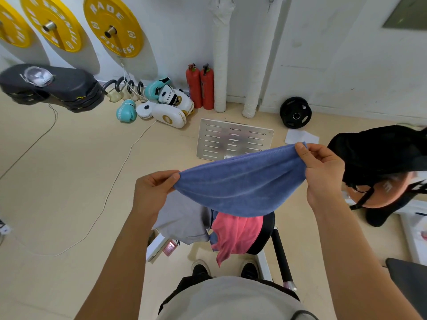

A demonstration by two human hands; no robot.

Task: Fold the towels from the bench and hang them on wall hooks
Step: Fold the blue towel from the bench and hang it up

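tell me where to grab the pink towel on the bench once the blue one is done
Probably best at the upper part of the pink towel, coming from above and in front. It lies draped over the bench with a loose corner hanging down toward the shoes, so pinching its top edge should lift it free of the grey towel beside it.

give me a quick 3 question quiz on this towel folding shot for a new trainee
1. True or false: both hands hold the blue towel.
2. Which towels lie on the bench below it? A) grey and pink B) green and white C) only a yellow one
3. Fill in: two red ______ stand against the wall beside the white pipes.

Key
1. True: the left hand and the right hand each pinch one end, with the towel stretched between them.
2. A: the grey towel and the pink towel.
3. fire extinguishers.
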